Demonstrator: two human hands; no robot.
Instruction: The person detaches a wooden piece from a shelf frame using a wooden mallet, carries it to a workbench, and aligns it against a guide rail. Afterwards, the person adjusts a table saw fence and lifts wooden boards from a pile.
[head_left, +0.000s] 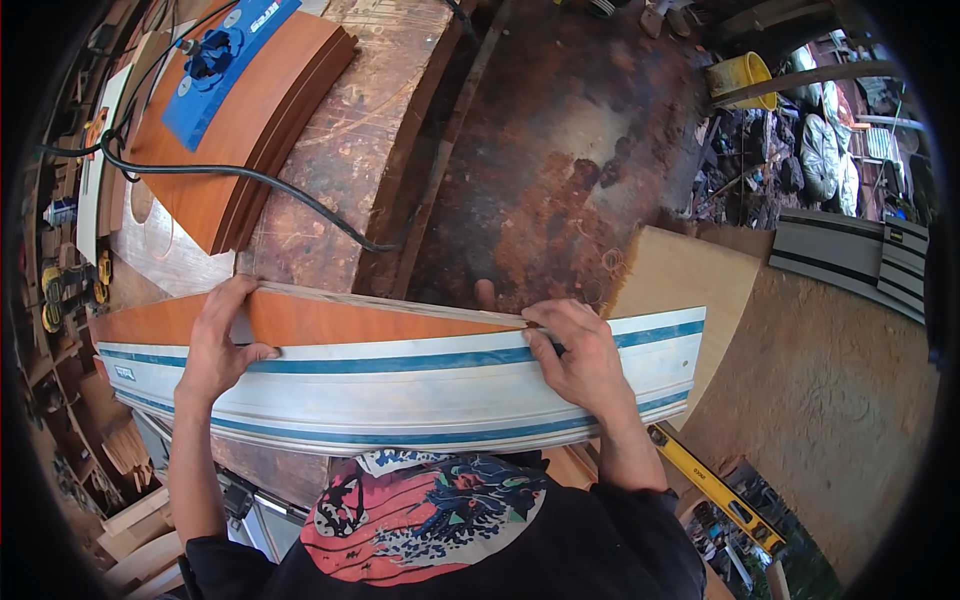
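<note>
A long white guide rail with blue stripes (420,395) lies across in front of my body, along an orange-brown wooden board (370,322). The board shows as a narrowing strip beyond the rail's far edge. My left hand (220,338) is closed over the board, its fingers at the far edge and its thumb by the rail's edge. Toward the right end, my right hand (578,358) is closed with bent fingers at the board's far edge and thumb near the rail. Its fingertips are partly hidden.
On the workbench (345,125) at upper left sit stacked curved brown boards (300,95) with a blue jig (225,70) on top. A black cable (270,180) crosses them. A yellow level (715,488) lies lower right, and a yellow bucket (740,82) stands farther off.
</note>
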